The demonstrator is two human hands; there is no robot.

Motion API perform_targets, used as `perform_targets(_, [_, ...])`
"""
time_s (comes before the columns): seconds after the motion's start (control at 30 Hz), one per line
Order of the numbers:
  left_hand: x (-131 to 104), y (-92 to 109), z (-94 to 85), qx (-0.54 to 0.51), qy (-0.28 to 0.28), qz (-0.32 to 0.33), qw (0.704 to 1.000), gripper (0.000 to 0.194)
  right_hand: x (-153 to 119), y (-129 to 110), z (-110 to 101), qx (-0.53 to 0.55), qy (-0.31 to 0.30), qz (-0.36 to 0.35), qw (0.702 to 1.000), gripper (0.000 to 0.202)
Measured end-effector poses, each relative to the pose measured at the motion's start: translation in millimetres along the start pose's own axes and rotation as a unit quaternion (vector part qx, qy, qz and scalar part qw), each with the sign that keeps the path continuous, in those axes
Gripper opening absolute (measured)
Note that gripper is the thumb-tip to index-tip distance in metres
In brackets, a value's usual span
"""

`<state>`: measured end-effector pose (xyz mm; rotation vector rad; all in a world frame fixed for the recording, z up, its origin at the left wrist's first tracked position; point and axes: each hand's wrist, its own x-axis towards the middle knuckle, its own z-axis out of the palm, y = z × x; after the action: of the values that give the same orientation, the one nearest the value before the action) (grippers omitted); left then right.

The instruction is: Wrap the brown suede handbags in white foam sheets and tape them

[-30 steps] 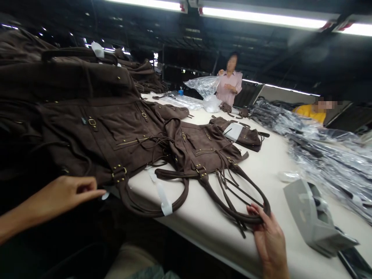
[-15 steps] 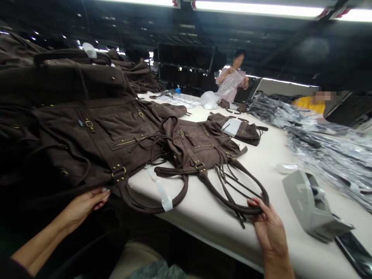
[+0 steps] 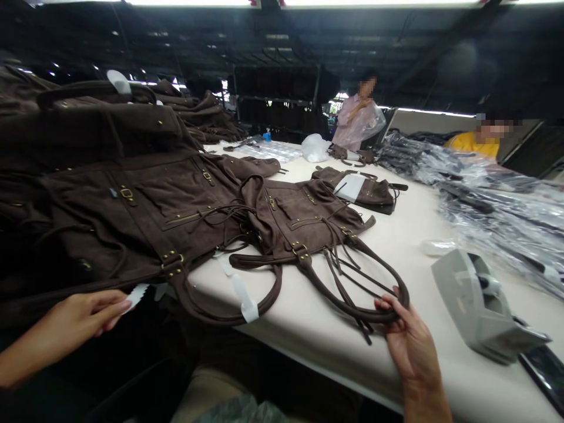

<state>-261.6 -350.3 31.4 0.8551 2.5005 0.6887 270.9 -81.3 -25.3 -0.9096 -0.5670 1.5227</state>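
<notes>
My right hand (image 3: 408, 335) is closed round the looped handle of a dark brown bag (image 3: 304, 214) lying on the white table. At the lower left, my left hand (image 3: 94, 311) pinches a short white strip with a jagged end (image 3: 136, 296), off the table's front edge. Between the hands, a larger brown bag (image 3: 167, 194) lies with its handles hanging toward me. A white tape piece (image 3: 249, 308) is stuck round those handles.
A grey tape dispenser (image 3: 469, 305) and a dark phone-like object (image 3: 544, 373) stand at the right. Plastic-wrapped goods (image 3: 497, 217) lie behind them. A smaller bag (image 3: 359, 188) sits further back. Brown bags pile up at the left. Two people are across the table.
My left hand has moved left, and the white strip in its fingers now shows clearly. My right hand stays on the handle. The person at the back has shifted the clear plastic.
</notes>
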Motion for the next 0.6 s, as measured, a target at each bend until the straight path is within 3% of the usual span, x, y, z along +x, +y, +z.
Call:
perform_targets(0.1, [-13.9, -4.7, 5.2, -0.023, -0.059, -0.005, 0.998, 0.062, -0.9, -0.9, 1.7, -0.002, 0.0, -0.003, 1.0, 0.053])
perform_targets(0.23, [-42.5, 21.1, 9.5, -0.065, -0.032, -0.007, 0.997, 0.058, -2.3, -2.3, 5.0, -0.008, -0.005, -0.008, 1.0, 0.05])
perform_targets(0.3, [-47.4, 39.3, 15.8, -0.043, 0.007, 0.079, 0.996, 0.054, -2.0, -1.8, 5.3, -0.015, -0.004, -0.016, 1.0, 0.05])
perform_targets(0.37, [-42.5, 52.5, 29.6, 0.038, 0.03, 0.221, 0.974, 0.053, -1.4, -0.5, 4.8, -0.025, 0.0, -0.021, 0.999, 0.051])
perform_targets(0.47, [-24.3, 57.2, 64.7, 0.196, 0.035, 0.423, 0.884, 0.057, -1.8, 0.8, 4.4, -0.038, 0.003, -0.024, 0.999, 0.055])
perform_targets(0.53, [-11.7, 55.3, 89.3, 0.259, 0.043, 0.485, 0.834, 0.064, -3.1, 0.3, 5.1, -0.041, 0.0, -0.023, 0.999, 0.056])
perform_targets(0.6, [-2.0, 57.0, 103.9, 0.269, 0.045, 0.495, 0.825, 0.065, -4.7, -1.1, 6.4, -0.042, -0.004, -0.017, 0.999, 0.057])
